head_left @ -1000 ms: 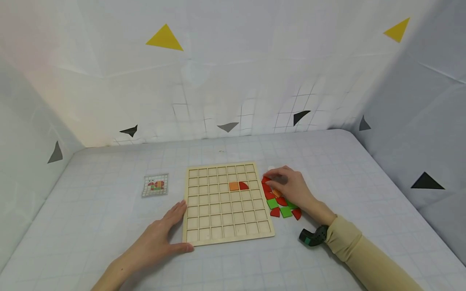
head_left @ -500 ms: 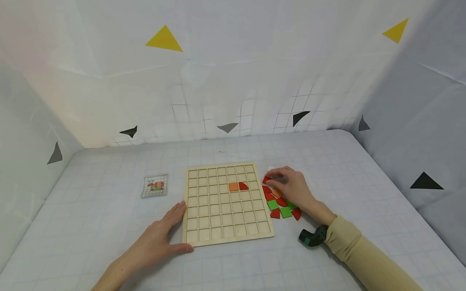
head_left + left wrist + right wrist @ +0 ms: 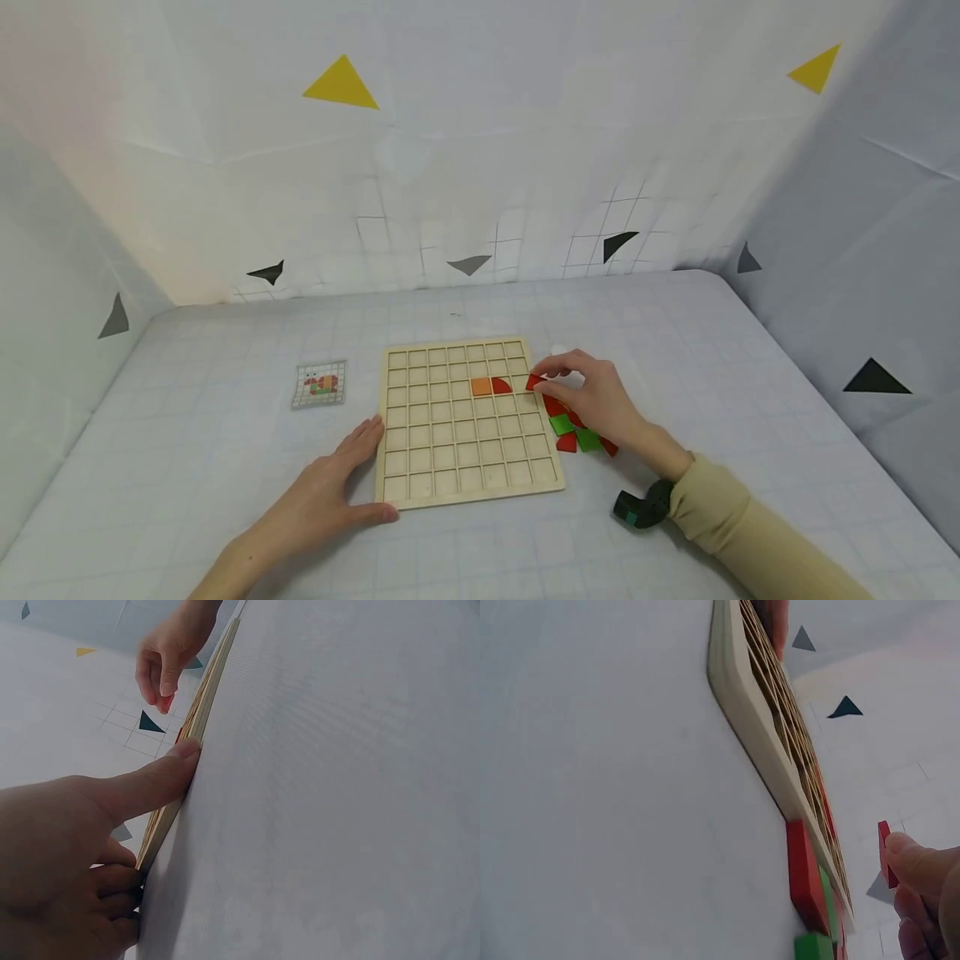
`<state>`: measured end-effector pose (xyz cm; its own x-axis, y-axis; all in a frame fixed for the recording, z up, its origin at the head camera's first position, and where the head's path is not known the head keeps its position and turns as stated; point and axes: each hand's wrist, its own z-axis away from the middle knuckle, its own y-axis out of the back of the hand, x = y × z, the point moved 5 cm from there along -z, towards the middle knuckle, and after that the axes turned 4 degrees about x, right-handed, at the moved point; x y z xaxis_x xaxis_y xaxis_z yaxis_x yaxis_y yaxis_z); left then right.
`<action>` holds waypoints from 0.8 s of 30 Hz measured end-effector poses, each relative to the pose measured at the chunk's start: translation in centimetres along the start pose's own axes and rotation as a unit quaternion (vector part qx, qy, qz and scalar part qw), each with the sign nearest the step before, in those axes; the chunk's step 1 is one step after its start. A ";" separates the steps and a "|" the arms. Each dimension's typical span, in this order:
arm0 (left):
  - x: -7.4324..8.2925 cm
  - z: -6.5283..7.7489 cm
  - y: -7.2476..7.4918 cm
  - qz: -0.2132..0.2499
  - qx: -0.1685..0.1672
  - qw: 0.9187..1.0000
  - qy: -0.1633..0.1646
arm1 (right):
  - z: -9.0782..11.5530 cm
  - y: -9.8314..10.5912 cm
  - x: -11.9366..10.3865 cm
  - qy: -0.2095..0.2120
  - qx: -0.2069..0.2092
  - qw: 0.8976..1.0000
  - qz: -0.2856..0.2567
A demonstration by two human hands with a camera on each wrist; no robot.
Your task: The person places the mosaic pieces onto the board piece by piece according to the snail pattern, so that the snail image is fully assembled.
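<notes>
My left hand (image 3: 326, 487) lies at the near left corner of the wooden grid board (image 3: 457, 497), fingers extended along its left edge and thumb against its near edge. My right hand (image 3: 592, 396) pinches a small red tile (image 3: 535, 382) between thumb and fingertips, over the board's right edge. The right wrist view shows that red tile (image 3: 886, 855) held up on edge, apart from the board. In the grid, an orange square tile (image 3: 482, 387) sits beside a red quarter-circle tile (image 3: 501, 385).
Right of the board lie several loose red and green tiles, among them a green square (image 3: 561, 425) and a red quarter circle (image 3: 567, 442); my right hand partly covers them. A small pattern card (image 3: 319, 384) lies left of the board on the white table (image 3: 225, 433).
My right hand has lifted the red tile from the loose tiles and moved left to the board's right edge. The left hand and the board stay in place.
</notes>
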<state>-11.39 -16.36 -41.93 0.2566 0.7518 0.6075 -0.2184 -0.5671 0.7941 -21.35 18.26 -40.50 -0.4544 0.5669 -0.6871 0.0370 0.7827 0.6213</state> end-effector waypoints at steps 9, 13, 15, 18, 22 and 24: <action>-0.1 0.0 -0.1 0.006 0.001 1.000 -0.004 | -0.1 -2.4 -1.6 0.048 -0.019 0.998 -0.031; -0.1 0.0 -0.1 0.005 0.001 1.000 -0.004 | -0.2 -3.0 -2.0 0.066 -0.018 0.997 -0.029; -0.1 0.0 -0.1 0.004 0.001 1.000 -0.003 | -0.2 -3.1 -2.0 0.072 -0.016 0.997 -0.030; -0.1 -0.1 -0.1 0.003 -0.001 1.000 0.000 | -0.1 -3.4 -1.8 0.081 -0.018 0.996 -0.022; -0.1 -0.1 -0.1 0.001 -0.002 1.000 0.004 | 0.0 -3.7 -1.8 0.120 -0.017 0.993 -0.008; -0.1 -0.1 0.0 0.000 -0.001 1.000 0.005 | 0.0 -3.7 -2.0 0.144 -0.014 0.989 -0.005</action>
<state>-11.51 -16.35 -41.99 0.2480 0.7551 0.6069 -0.2198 -0.5663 0.7943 -20.59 14.27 -41.46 -0.6902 0.4592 -0.5592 0.0082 0.7777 0.6285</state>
